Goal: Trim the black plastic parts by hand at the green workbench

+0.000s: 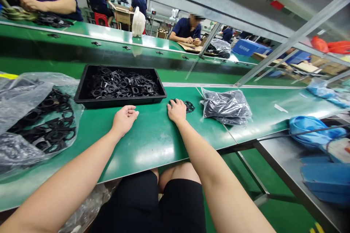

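Green table (155, 136) runs across, carrying an open clear bag (20, 103) of black parts at the left hand's 9 o'clock, a black tray (125, 102) heaped with more black parts at its 12, and a closed clear bag (226, 107) with dark contents at the right hand's 3. Left hand (123, 121) loosely curled, half open, seems to hold nothing; right hand (177, 110) palm down, fingers bent over a small pile of black parts (189, 106) poking out at its 3, can't tell if it grips any.
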`<state>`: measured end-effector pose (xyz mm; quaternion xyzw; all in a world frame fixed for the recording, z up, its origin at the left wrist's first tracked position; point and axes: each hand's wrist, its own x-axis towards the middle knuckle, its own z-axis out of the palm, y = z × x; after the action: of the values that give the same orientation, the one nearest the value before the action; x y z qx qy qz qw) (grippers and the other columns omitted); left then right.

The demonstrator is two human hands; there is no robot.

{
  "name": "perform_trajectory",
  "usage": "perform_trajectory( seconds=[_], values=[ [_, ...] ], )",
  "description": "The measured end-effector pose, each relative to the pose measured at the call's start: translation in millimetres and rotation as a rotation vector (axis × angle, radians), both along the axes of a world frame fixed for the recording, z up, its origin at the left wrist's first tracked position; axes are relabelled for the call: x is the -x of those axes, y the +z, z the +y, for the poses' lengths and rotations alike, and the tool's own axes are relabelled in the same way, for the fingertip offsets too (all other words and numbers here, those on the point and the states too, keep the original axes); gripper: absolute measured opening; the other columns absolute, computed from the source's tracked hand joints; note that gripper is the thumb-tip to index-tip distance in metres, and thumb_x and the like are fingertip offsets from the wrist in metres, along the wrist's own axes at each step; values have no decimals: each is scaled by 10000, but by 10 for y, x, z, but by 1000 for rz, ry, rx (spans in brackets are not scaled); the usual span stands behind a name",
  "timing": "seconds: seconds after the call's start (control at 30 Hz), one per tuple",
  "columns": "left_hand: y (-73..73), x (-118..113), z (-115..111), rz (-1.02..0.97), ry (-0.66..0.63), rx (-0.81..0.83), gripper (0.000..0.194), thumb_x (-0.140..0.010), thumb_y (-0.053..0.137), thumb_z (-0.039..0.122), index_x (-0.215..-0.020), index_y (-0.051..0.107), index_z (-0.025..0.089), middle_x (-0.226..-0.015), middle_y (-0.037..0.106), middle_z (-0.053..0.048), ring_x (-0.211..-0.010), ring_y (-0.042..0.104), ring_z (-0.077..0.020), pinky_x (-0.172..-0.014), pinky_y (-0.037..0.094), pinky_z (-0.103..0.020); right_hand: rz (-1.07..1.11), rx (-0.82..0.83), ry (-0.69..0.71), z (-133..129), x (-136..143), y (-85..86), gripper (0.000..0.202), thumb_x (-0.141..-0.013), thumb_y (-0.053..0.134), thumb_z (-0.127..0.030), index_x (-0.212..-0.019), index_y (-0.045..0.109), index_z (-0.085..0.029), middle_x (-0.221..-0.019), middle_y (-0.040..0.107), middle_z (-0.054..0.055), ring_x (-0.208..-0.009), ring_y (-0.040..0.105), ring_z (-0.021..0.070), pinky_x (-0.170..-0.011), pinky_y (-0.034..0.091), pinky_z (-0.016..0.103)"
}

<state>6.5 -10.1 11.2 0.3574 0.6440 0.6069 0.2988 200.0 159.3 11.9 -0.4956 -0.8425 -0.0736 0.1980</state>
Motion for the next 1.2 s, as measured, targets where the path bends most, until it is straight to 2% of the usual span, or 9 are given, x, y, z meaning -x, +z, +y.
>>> perform_trajectory(
  seconds=[0.2, 0.33, 0.47, 0.6, 0.7, 0.77, 0.87, 1.0, 1.2],
  values=[
    [-33, 2, -2, -12, -5, -50, 361, -687, 667, 369, -967, 589, 154, -736, 587, -8, -617, 559, -119, -596, 456, -269, -18, 26, 77, 0, -20, 8, 282, -895, 414, -267, -908, 674, -160, -994, 659, 115, -998, 500, 255, -874, 315, 365],
    [-4, -44, -63, -31, 51, -44, 368, -710, 633, 379, -991, 566, 151, -743, 601, -21, -627, 579, -122, -591, 464, -262, 28, 42, 94, -6, -18, -1, 289, -870, 444, -242, -1067, 612, -115, -966, 653, 137, -888, 524, 242, -801, 327, 346],
    [91, 59, -271, 11, 99, 19, 369, -712, 613, 391, -985, 571, 147, -745, 614, -38, -606, 589, -139, -565, 463, -274, 57, -39, 67, -57, -20, 24, 371, -868, 460, -282, -1182, 550, -106, -1059, 608, 166, -934, 496, 264, -777, 320, 351],
    [264, 546, -663, 199, 179, 108, 272, -656, 661, 363, -851, 635, 175, -754, 621, -52, -674, 592, -188, -697, 474, -343, 41, -82, -23, -80, -27, 32, 314, -878, 447, -327, -1008, 634, -111, -1115, 574, 178, -1000, 450, 291, -792, 303, 373],
    [389, 1057, -979, 810, 282, 327, 263, -674, 623, 351, -886, 672, 204, -911, 644, -105, -851, 603, -259, -868, 436, -400, 13, -20, 10, -60, -37, 21, 291, -897, 416, -293, -899, 658, -131, -975, 618, 148, -965, 455, 271, -805, 298, 376],
    [433, 1347, -1149, 1017, 271, 482, 301, -641, 647, 375, -882, 687, 199, -1004, 640, -145, -981, 582, -310, -912, 415, -408, 29, -8, 44, -47, -48, 17, 267, -894, 430, -276, -932, 657, -141, -959, 625, 135, -955, 458, 260, -811, 301, 371],
    [439, 1592, -1315, 1122, 208, 730, 362, -649, 618, 459, -874, 704, 188, -991, 662, -179, -938, 600, -346, -853, 436, -428, 64, -13, 63, -46, -68, 22, 278, -877, 472, -263, -1074, 629, -145, -1013, 617, 139, -958, 457, 260, -801, 313, 365],
    [464, 1619, -1402, 1133, 150, 768, 366, -697, 565, 470, -908, 711, 210, -943, 703, -149, -859, 630, -322, -770, 454, -380, 50, -1, 79, -79, -102, 24, 340, -884, 464, -264, -1172, 593, -138, -995, 608, 148, -905, 470, 253, -759, 325, 350],
    [699, 1456, -1333, 1077, 343, 592, 377, -759, 514, 467, -967, 709, 220, -845, 715, -112, -773, 641, -302, -711, 461, -380, 40, -22, 159, -166, -141, -20, 390, -933, 364, -412, -940, 672, -173, -890, 628, 115, -822, 488, 224, -708, 309, 318]
  ],
)
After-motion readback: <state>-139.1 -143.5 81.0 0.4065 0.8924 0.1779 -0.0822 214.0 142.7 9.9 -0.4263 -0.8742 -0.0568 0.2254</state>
